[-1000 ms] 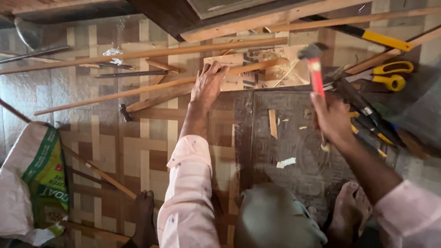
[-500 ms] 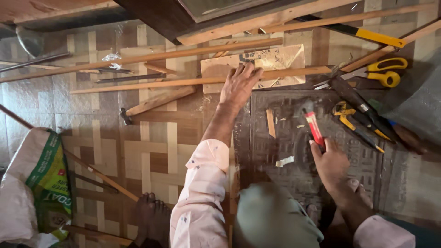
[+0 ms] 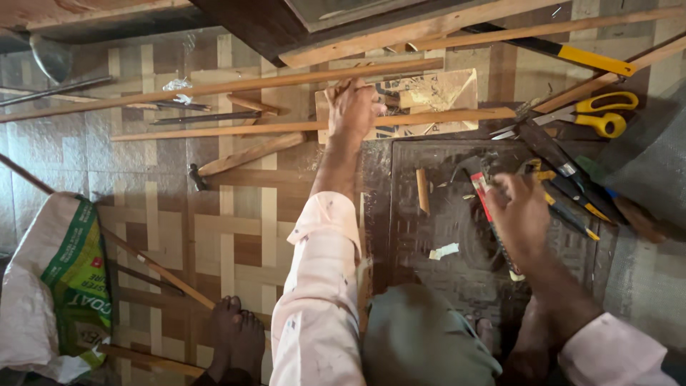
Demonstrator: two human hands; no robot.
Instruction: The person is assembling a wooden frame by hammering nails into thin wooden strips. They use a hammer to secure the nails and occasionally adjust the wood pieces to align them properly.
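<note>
Left hand (image 3: pixel 354 109) now farther along strip (image 3: pixel 314 126); right hand's (image 3: pixel 518 211) grip perhaps on chisel (image 3: pixel 493 218).

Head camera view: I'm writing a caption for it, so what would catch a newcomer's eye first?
The left hand presses on a long wooden strip laid across a small board. The right hand grips a red-handled tool over a dark mat. Yellow-handled scissors lie at upper right.

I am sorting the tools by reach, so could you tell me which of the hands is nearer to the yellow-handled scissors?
Right. The right hand lies just below and left of the yellow-handled scissors, among the tools. The left hand is far to their left, on the long wooden strip.
</note>
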